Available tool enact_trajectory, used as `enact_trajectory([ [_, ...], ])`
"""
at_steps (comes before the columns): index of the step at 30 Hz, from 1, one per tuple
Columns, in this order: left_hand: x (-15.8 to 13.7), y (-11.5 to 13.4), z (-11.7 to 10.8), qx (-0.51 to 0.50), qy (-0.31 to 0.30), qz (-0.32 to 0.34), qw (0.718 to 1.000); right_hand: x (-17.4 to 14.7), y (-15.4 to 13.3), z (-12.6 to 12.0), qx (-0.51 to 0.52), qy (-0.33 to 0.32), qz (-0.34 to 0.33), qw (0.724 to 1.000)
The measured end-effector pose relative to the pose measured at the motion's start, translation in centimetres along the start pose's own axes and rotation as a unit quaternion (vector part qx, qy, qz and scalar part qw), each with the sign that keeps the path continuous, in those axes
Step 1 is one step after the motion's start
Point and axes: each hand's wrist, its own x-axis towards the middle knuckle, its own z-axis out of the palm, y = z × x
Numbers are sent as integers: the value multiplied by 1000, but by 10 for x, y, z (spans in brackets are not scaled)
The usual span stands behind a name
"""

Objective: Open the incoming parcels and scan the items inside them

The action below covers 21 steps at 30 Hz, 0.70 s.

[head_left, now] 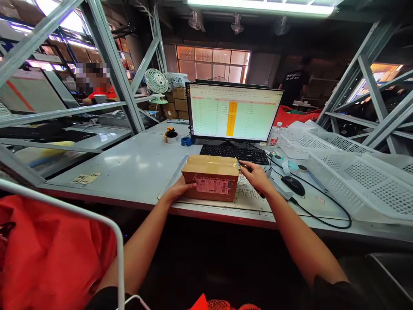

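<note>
A taped cardboard box [209, 165] sits near the front edge of the table, with a printed shipping label [213, 185] on the side facing me. My left hand [179, 189] grips its left end, thumb on the front face and the other fingers hidden beside it. In my right hand [256, 176] is a slim black-and-yellow box cutter [245, 167], its tip at the box's top right edge. Fingers are closed around the cutter. Whether the blade is in the cardboard is too small to tell.
Behind the box stand a keyboard [234, 153] and a monitor [234, 114]. Tape rolls [171, 136] lie to the left of them. On the right are a mouse [293, 185], its looping cable, a bottle [275, 134] and white plastic baskets [361, 185]. Metal frames flank the table.
</note>
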Motion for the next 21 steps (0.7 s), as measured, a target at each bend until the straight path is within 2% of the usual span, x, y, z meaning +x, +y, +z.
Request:
enact_trajectory([
  [4, -4, -3, 4, 63, 33, 4, 997, -7, -8, 3, 14, 4, -30, 999],
  [8, -1, -5, 5, 91, 55, 11, 994, -38, -13, 3, 38, 10, -47, 998],
  [12, 0, -8, 6, 120, 67, 14, 990, -63, -16, 1, 73, 9, -24, 997],
  [21, 2, -7, 7, 103, 48, 4, 993, -80, -32, -1, 88, 23, 13, 996],
])
